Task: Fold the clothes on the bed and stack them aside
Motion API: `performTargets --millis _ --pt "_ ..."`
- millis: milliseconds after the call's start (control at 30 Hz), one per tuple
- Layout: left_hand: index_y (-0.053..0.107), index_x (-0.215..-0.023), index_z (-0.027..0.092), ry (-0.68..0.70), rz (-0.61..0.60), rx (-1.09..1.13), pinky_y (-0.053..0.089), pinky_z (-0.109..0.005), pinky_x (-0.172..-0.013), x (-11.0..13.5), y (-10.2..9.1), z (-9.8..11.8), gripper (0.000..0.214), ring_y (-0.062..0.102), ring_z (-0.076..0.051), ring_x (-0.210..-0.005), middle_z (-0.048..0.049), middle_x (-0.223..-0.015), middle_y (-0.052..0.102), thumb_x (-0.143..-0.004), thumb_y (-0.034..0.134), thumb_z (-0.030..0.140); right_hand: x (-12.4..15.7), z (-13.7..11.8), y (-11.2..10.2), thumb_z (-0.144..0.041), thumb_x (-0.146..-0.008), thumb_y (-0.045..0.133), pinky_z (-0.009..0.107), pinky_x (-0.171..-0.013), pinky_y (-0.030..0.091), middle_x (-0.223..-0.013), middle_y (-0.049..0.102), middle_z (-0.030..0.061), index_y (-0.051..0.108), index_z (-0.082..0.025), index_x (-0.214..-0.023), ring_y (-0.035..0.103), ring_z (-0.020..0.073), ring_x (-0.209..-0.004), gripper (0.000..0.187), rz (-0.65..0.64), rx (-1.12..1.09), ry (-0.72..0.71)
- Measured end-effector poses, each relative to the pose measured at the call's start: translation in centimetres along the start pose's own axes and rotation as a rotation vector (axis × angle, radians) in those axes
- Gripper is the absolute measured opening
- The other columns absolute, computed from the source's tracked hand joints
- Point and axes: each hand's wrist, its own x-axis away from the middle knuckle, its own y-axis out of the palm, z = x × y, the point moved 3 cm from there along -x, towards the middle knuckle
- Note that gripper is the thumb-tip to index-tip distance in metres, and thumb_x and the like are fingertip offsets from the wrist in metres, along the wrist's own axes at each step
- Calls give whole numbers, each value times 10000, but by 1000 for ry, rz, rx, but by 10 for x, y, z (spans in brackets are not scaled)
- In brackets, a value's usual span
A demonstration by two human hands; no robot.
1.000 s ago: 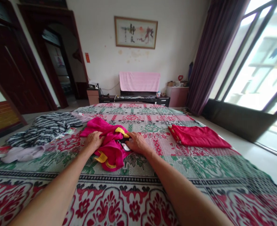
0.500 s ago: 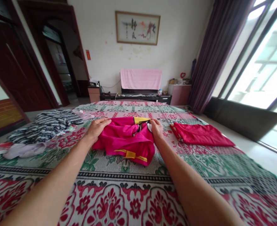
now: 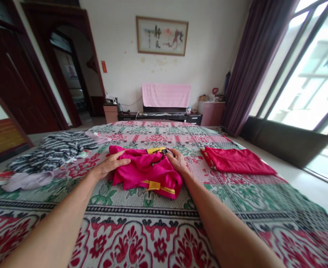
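A magenta garment (image 3: 144, 169) with yellow trim lies bunched on the patterned bedspread (image 3: 158, 227) in front of me. My left hand (image 3: 111, 165) rests on its left edge, fingers stretched flat over the cloth. My right hand (image 3: 177, 162) sits at its upper right corner. Its fingers are curled on the fabric beside the yellow collar (image 3: 156, 150).
A folded red garment (image 3: 236, 160) lies to the right on the bed. A black-and-white striped garment (image 3: 55, 149) and pale clothes (image 3: 27, 180) are heaped at the left. Beyond the bed stand a low cabinet with a pink towel (image 3: 166, 95), a doorway at the left and a window at the right.
Both hands spread the magenta garment out from a bunch and drew it away from me, then lowered it onto the bed. The left hand's fingers have flattened on the cloth.
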Motion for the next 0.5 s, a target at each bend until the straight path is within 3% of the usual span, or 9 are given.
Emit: performTargets --millis 67,133,233,300,400,500 --pt "571 -1263 176 24 6 -151 513 -298 -814 -3 4 4 750 646 -236 -967 -65 -1059 707 -561 777 338 0 0 0 -348 -760 490 261 -661 429 -755 661 -5 694 -217 -873 576 172 -746 267 -11 33 1" --pt "694 -1051 165 90 47 -336 511 -306 -764 -9 13 9 487 653 -241 -882 -47 -910 730 -588 720 313 1 -1 2 -331 -757 495 252 -639 421 -736 657 -7 694 -217 -852 571 165 -722 248 -23 46 1" --pt "715 -736 164 182 112 -456 499 -313 -715 -16 33 18 193 643 -229 -777 -37 -729 712 -642 635 312 1 2 6 -317 -748 507 239 -596 404 -687 644 -14 693 -213 -825 560 152 -673 226 -36 39 4" --pt "698 -720 159 179 67 -321 500 -306 -686 -16 44 23 209 643 -217 -741 -37 -700 703 -663 631 349 -1 7 8 -313 -740 508 232 -566 387 -632 617 -27 688 -214 -805 536 140 -624 216 -23 -6 8" --pt "689 -873 150 109 -19 84 520 -302 -656 -9 46 29 324 663 -205 -707 -43 -735 715 -681 658 408 -8 15 5 -342 -734 503 223 -517 371 -559 567 -42 660 -206 -768 494 121 -540 210 17 -243 71" --pt "667 -960 138 52 78 365 546 -310 -634 2 29 36 352 676 -203 -662 -54 -732 718 -717 658 392 -16 17 -6 -327 -690 558 216 -500 399 -576 594 -44 632 -199 -818 515 112 -510 196 37 -641 211"
